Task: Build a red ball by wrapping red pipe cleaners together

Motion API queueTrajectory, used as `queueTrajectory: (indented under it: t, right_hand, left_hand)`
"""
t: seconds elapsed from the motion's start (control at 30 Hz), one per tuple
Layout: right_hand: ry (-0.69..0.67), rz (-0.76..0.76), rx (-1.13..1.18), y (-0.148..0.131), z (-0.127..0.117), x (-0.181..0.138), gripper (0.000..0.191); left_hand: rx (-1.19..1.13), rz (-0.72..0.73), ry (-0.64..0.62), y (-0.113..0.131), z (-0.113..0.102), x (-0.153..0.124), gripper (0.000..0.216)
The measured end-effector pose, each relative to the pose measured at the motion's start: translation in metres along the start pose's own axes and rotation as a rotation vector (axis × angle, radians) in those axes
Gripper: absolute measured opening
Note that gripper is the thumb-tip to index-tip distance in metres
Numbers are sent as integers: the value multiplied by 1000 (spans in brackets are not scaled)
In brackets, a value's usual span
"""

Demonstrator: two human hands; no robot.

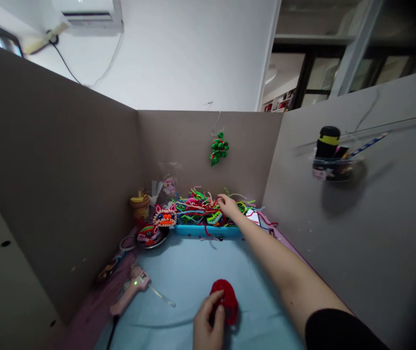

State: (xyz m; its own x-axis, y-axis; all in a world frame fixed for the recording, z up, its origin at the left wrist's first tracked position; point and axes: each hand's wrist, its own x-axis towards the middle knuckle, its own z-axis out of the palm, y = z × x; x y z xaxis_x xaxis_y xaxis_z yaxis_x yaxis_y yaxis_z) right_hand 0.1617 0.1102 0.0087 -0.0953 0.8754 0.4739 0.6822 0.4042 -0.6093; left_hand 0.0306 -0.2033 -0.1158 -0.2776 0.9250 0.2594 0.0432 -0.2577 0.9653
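Note:
Near the table's front edge my left hand (210,318) grips a red fuzzy coil (230,304), with thumb and fingers pressed on its near left side. My right hand (229,205) stretches far forward to a heap of many-coloured pipe cleaners (193,209). Its fingers are closed together at the top of the heap; whatever lies between them is too small to make out. The heap spills over a blue tray (208,231). A small green-and-white striped piece (214,218) lies at the heap's front.
On the left lies a pink glue gun (132,290) with a lit green light and a clear stick. A metal bowl (157,243) of fuzzy crafts stands behind it. Partitions surround the table; a cup (334,167) of tools hangs on the right one, a green ornament (219,148) at the back.

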Motion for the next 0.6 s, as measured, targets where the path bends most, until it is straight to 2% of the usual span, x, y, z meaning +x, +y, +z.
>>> queueTrajectory:
  t: [0.13,0.2,0.33,0.47,0.6]
  right_hand:
    - [-227,-113,-91,-13,15,-24,14]
    - [-301,-133,-139,-16,23,-35,12]
    - [-353,-92,-216,-12,33,-43,19]
    - [-369,-34,-217,1,33,-37,36]
    - [-409,-48,-183,9,31,-37,39]
  left_hand:
    - [-8,-9,-12,1,0,-1,36]
    - [-11,-13,-18,0,0,-1,35]
    - [-15,-11,-20,-1,0,-2,34]
    - [-21,1,-22,-1,0,-1,33]
    - [-10,2,-24,-1,-1,-1,33]
